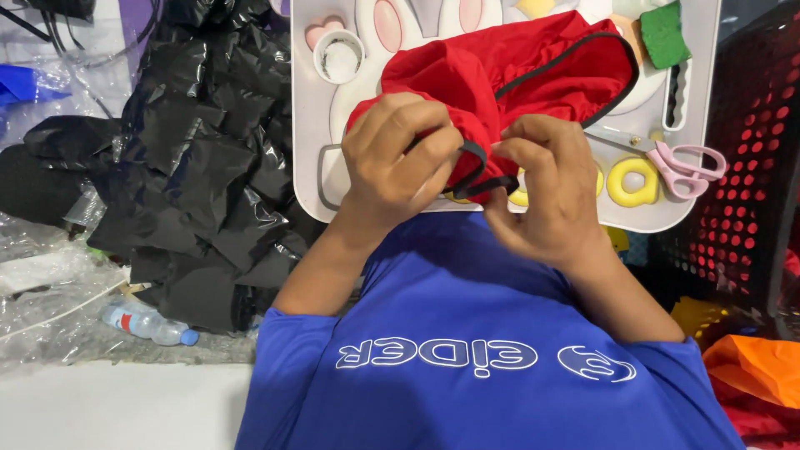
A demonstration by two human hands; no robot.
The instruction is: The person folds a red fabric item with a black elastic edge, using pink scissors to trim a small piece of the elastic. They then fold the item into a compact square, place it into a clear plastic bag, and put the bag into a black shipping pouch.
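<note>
Both hands are closed on a red fabric garment (508,71) with black edging, which lies bunched on a white lap tray (304,125) directly ahead of the person. The left hand (396,158) is curled into a fist around a gathered fold of the red cloth. The right hand (546,187) pinches the black trim strap (483,179) between thumb and fingertips, just beside the left hand (the two nearly touch). Pink-handled scissors (679,167) rest on the tray to the right of the hands, near a yellow ring-shaped piece (633,182). A green sponge (665,33) sits at the tray's upper right and a small white cup (338,57) at its upper left. Crumpled black plastic sheeting (200,158) is heaped left of the tray, with a plastic bottle (150,323) below it. A black perforated crate (754,158) stands to the right.
</note>
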